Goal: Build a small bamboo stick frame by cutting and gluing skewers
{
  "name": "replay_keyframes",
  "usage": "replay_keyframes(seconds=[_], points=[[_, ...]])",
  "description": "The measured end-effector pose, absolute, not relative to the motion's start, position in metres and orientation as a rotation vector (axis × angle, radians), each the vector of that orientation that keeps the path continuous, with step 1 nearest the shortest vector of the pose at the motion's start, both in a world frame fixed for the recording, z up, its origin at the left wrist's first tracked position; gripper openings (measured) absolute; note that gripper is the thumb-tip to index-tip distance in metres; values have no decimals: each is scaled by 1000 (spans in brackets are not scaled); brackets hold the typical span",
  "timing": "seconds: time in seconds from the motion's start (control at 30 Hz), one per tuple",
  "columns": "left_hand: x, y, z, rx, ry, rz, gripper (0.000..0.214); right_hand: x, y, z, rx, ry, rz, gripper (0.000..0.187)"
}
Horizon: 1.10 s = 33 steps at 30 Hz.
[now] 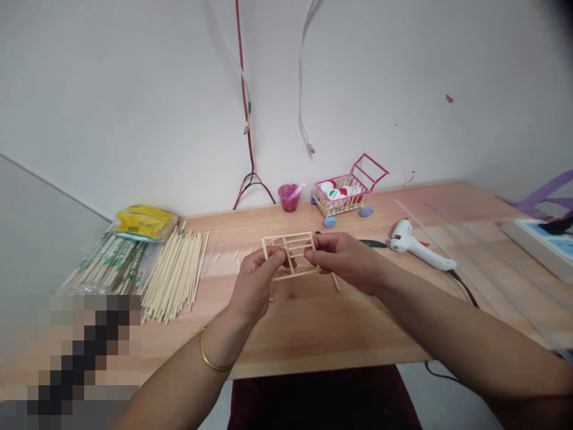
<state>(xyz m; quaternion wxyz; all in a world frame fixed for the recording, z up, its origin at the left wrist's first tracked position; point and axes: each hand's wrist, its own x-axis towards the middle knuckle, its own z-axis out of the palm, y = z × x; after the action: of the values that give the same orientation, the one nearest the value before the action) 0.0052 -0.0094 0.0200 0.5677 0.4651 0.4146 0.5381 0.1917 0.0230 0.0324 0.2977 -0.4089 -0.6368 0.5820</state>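
Between my two hands, a small wooden stick frame (293, 242) with several crossbars is held up over the table. My left hand (258, 276) pinches its left side, thumb on top, and a gold bangle circles that wrist. At the frame's right side, the thumb and fingers of my right hand (342, 258) are closed on it. Short cut stick pieces (218, 257) lie left of the frame. Beneath my right hand, one loose stick (335, 281) rests on the wood. Parts of the frame are hidden behind my fingers.
A pile of bare sticks (176, 275), wrapped sticks (105, 260) and a yellow packet (145, 223) lie left. Behind are a pink cup (289, 198) and a stick cart (342, 196) holding bottle caps. A white glue gun (421, 246) and power strip (539, 246) are right.
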Motion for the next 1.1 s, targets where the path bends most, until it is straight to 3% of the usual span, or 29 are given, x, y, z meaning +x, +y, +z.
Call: replay_keyframes(seconds=[0.2,0.67,0.83,1.0,1.1], points=[[4,-9,22,1139,1027,1234,10,192,24,31,-1098,-1737,1509,26],[4,-9,21,1135,1089,1216,18,190,23,33,-1030,-1780,1478,24],[3,-8,23,1073,1059,1260,19,190,20,39,-1045,-1744,984,34],[4,-7,23,1128,1097,1258,20,190,17,40,-850,-2047,427,3],[4,-6,24,1156,1104,1251,20,189,17,38,-781,-2137,348,7]])
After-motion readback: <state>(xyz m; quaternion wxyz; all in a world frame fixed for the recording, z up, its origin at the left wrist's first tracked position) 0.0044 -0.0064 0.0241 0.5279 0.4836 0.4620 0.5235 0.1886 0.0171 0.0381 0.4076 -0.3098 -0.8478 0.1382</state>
